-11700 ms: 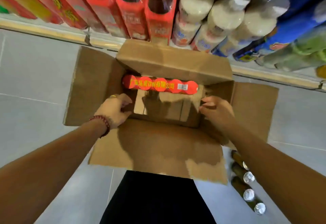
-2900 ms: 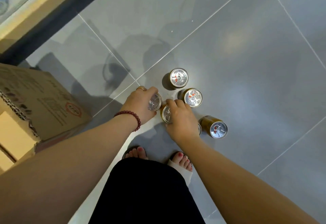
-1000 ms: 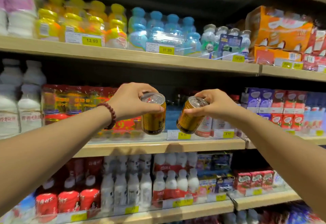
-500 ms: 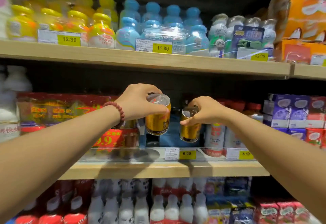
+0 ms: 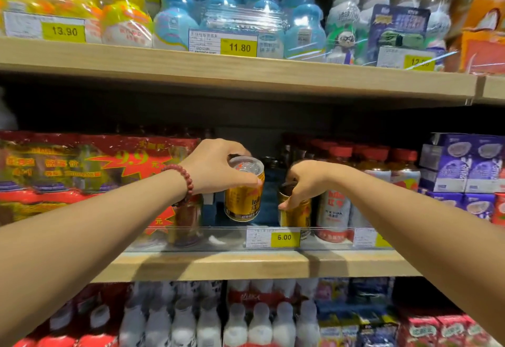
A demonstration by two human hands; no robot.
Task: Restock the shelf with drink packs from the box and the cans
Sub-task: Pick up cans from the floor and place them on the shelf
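Left forearm (image 5: pixel 95 237) and right forearm (image 5: pixel 410 223) bare, uncovered from frame edge to wrist. Left hand (image 5: pixel 216 167) and right hand (image 5: pixel 307 182) bare as well. Only worn item in view: bracelet (image 5: pixel 183 182) on the left wrist, single strand of round dark red beads, slightly glossy, snug. Far side of strand hidden behind the wrist. Fingernails too blurred to describe.

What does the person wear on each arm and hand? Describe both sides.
No sleeves show: both arms are bare. The left arm carries a bracelet of round dark-red beads at the wrist. The right arm wears nothing. The left hand and right hand have no gloves.
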